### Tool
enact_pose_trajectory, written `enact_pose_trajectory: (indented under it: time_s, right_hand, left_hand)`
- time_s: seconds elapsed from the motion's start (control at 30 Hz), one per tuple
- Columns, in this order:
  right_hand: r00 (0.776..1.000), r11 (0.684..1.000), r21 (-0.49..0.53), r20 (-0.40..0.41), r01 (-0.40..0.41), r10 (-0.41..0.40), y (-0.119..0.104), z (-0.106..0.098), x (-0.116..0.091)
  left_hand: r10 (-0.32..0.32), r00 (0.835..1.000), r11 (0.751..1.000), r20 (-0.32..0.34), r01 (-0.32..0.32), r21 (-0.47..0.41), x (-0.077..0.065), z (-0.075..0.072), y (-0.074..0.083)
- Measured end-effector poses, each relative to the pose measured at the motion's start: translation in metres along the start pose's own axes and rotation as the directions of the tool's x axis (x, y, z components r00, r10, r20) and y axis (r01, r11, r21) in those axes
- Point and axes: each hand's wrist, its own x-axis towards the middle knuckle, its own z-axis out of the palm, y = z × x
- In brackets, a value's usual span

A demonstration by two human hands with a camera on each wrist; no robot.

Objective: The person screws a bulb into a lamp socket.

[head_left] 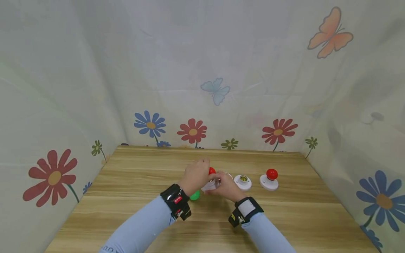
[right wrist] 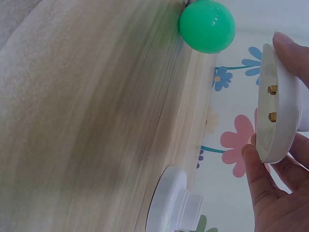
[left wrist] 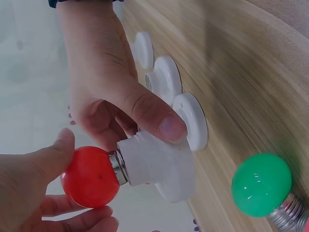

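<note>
My left hand [head_left: 196,175] grips a round red light bulb [left wrist: 91,176], thumb on one side and fingers on the other. The bulb's metal screw cap sits at the mouth of a white lamp holder [left wrist: 159,164], with some of the thread still showing. My right hand [head_left: 225,186] holds that lamp holder by its round base, tilted and raised off the table. Two brass screws show on the base's hollow underside in the right wrist view. A green bulb [left wrist: 262,184] lies on the table below the left hand.
Right of my hands on the wooden table [head_left: 294,218] stand a bare white lamp holder [head_left: 238,185] and another lamp holder [head_left: 269,185] carrying a red bulb [head_left: 272,174]. A further holder [left wrist: 195,121] is partly hidden behind the right hand. Patterned cloth [head_left: 177,70] hangs behind the table.
</note>
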Motion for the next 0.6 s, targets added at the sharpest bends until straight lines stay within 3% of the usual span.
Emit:
enact_pose_trajectory:
  time_s: [0.1, 0.23, 0.37, 0.6]
  right_hand:
    - [1.0, 1.0, 0.018, 0.004, -0.024, 0.024, 0.0005, 0.0001, 0.0]
    - [1.0, 0.999, 0.041, 0.001, -0.011, 0.011, 0.003, 0.0003, 0.0003]
    - [1.0, 0.999, 0.037, 0.006, 0.007, -0.007, 0.005, 0.0009, 0.0004]
    - [1.0, 0.999, 0.04, 0.02, -0.009, 0.008, 0.0001, -0.0006, -0.0004]
  left_hand:
    - [0.036, 0.999, 0.999, 0.01, -0.035, -0.035, 0.0002, 0.0, -0.0003]
    - [0.066, 0.995, 0.987, 0.078, -0.054, -0.15, 0.0018, -0.0003, -0.0006]
    - [0.064, 0.987, 0.97, 0.146, -0.027, -0.241, 0.0036, -0.0011, -0.0009]
    - [0.022, 0.985, 0.954, 0.17, 0.03, -0.3, 0.0054, -0.0023, -0.0016]
